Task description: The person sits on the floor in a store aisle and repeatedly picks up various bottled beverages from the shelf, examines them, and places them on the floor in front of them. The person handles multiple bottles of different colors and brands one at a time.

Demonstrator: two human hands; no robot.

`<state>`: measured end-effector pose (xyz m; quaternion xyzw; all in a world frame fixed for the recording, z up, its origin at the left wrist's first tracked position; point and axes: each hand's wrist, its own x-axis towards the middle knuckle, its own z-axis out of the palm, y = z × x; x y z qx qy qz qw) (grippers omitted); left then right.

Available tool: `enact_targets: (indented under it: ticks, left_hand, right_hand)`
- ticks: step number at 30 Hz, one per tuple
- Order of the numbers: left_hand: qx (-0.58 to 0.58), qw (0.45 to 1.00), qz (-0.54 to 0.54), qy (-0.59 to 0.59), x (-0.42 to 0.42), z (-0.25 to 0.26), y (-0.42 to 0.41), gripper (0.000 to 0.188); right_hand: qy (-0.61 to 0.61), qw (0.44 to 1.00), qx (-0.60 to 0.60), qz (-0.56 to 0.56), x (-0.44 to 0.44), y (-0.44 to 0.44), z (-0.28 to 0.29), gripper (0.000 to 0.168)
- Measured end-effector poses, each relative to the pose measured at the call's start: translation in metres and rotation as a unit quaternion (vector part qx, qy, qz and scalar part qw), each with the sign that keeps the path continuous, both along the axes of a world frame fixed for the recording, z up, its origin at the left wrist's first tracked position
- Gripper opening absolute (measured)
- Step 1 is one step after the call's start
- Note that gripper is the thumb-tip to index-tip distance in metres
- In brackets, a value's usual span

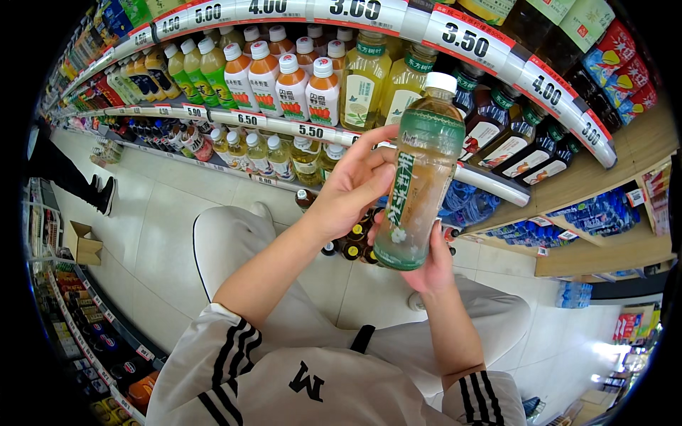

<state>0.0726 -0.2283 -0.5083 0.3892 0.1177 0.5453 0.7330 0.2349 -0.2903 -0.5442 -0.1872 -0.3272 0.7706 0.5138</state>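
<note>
A plastic tea bottle [426, 175] with a white cap and a green printed sleeve is held up in front of the shelves, tilted, its cap away from me. My left hand [354, 186] touches its left side, with thumb and fingers against the sleeve. Around its lower end is my right hand [434, 261], partly hidden behind the bottle. Just beyond the bottle, yellow tea bottles [362, 85] and dark tea bottles [511, 144] line the shelf. Several dark bottles with yellow caps [351, 250] stand on the floor below my hands.
Curved shelf edges with price strips [287, 125] run across the top. A wooden shelf unit [602, 245] is at right. An opened cardboard box [84, 244] lies on the left floor near a person's legs [69, 165]. Packed water bottles [574, 294] stand at far right.
</note>
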Motion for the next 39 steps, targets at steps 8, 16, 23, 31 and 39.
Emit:
enact_targets:
  ticks: [8,16,23,31,39]
  left_hand:
    - [0.025,0.983,0.108,0.145,0.01,-0.002,0.002,0.044]
    - [-0.001,0.987,0.054,0.153,-0.002,-0.012,0.001,0.051]
    - [-0.02,0.995,0.035,0.09,-0.013,-0.016,-0.003,0.056]
    - [-0.061,0.99,-0.094,-0.089,-0.018,-0.013,-0.009,0.054]
    - [-0.122,0.956,-0.195,-0.18,-0.02,-0.01,-0.017,0.059]
  right_hand:
    - [-0.231,0.946,0.085,-0.21,0.004,0.009,0.006,0.048]
    - [-0.349,0.876,0.205,-0.264,-0.01,0.002,0.008,0.053]
    - [-0.334,0.876,0.212,-0.276,-0.016,-0.004,0.005,0.046]
    - [-0.339,0.845,0.293,-0.292,-0.02,-0.014,0.012,0.044]
    - [-0.433,0.735,0.407,-0.327,-0.025,-0.019,0.025,0.039]
